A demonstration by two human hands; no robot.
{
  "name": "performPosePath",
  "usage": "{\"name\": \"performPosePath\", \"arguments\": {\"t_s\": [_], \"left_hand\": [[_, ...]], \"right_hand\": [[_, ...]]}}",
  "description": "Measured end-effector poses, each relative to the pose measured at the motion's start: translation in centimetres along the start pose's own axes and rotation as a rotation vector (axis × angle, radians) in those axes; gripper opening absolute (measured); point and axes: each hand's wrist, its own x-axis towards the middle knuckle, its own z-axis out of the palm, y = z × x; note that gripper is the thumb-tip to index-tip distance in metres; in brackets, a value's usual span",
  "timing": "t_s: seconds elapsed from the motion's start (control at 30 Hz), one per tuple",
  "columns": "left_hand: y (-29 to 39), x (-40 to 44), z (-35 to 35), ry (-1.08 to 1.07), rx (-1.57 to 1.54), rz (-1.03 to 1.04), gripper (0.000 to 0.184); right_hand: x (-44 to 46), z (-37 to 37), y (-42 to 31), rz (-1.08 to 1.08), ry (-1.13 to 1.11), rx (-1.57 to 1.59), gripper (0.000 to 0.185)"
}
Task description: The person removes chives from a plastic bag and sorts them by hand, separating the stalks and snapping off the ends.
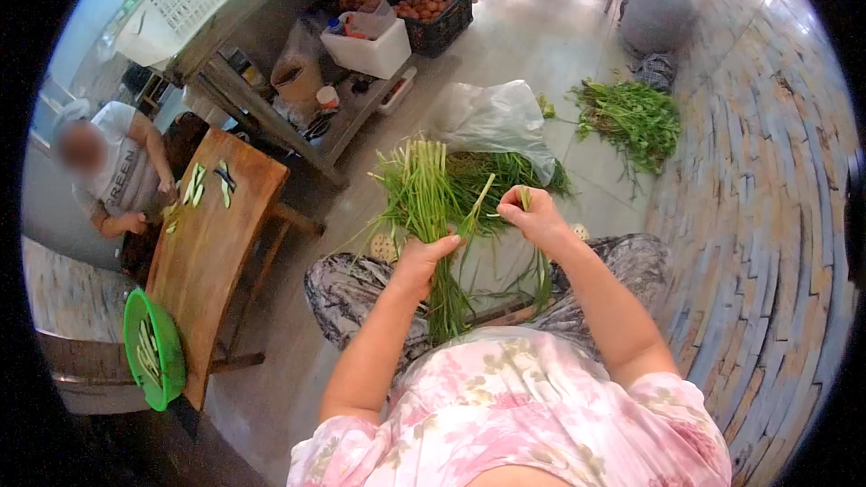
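A thick bunch of long green stalks (431,189) stands upright in my left hand (424,261), whose fingers are wrapped round its middle. One stalk leans away from the bunch towards the right. My right hand (532,216) is closed in a pinch on a few thin green strands, just right of the bunch; leaves trail down beneath it over my lap. Behind both hands a pile of the same greens (532,169) lies on the floor, partly under a clear plastic bag (496,119).
Leafy herbs (631,122) lie on the floor at right, near a grey gas cylinder (657,4). At left, a person (126,171) sits by a wooden table (207,257) with cut vegetables and a green basket (176,370). Shelves hold a white box (370,52) and a black crate (442,32).
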Motion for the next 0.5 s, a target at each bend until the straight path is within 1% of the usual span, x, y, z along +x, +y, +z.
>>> {"name": "performPosePath", "arguments": {"t_s": [0.07, 0.17, 0.27, 0.37, 0.5], "left_hand": [[-0.2, 0.1, 0.0, -0.03, -0.036, 0.016, 0.026], [0.0, -0.2, 0.6, -0.043, -0.012, -0.014, 0.026], [-0.5, 0.1, 0.5, -0.039, 0.048, 0.026, 0.027], [0.4, -0.3, 0.5, -0.04, 0.055, 0.013, 0.026], [1.0, -0.4, 0.4, -0.019, 0.105, -0.004, 0.025]], "right_hand": [[-0.3, 0.7, -0.7, -0.045, -0.011, -0.011, 0.014], [0.3, 2.1, 0.9, -0.064, -0.105, -0.056, 0.015], [-0.3, 2.0, -0.3, 0.009, -0.09, -0.153, 0.017], [-0.4, 0.8, -0.5, 0.031, -0.082, -0.246, 0.019], [-0.5, -0.1, -1.0, 0.036, -0.108, -0.28, 0.02]]}}
